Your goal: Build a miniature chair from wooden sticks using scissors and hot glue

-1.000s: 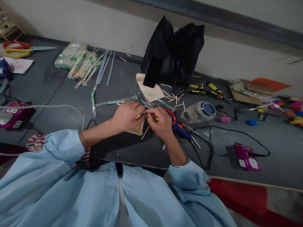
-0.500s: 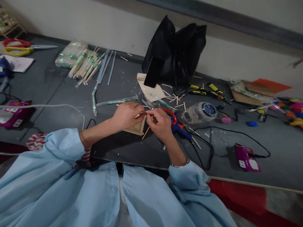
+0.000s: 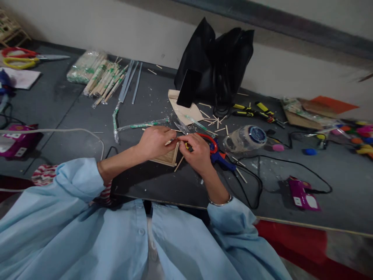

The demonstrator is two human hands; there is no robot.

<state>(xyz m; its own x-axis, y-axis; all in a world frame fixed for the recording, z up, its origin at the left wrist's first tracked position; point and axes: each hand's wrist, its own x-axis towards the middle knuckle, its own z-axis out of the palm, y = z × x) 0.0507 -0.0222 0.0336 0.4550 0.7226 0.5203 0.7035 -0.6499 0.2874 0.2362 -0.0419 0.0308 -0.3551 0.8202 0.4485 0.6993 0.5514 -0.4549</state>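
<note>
My left hand [image 3: 157, 143] and my right hand [image 3: 196, 151] meet at the fingertips over the middle of the table. Both are closed in a pinch, and whatever lies between the fingers is too small to make out. Just below my left hand lies a slatted wooden panel [image 3: 166, 158], partly covered by it. A loose stick [image 3: 178, 164] rests beside the panel's right edge. Red scissor handles [image 3: 215, 142] show behind my right hand, with a blue glue gun [image 3: 223, 161] to its right.
A clear plastic jar [image 3: 246, 139] lies right of the scissors. Behind are a black bag [image 3: 215, 58], a phone [image 3: 189, 88] and scattered sticks. Wrapped sticks [image 3: 106, 81] lie at the back left. Black cable loops run toward a purple box [image 3: 304, 193] on the right.
</note>
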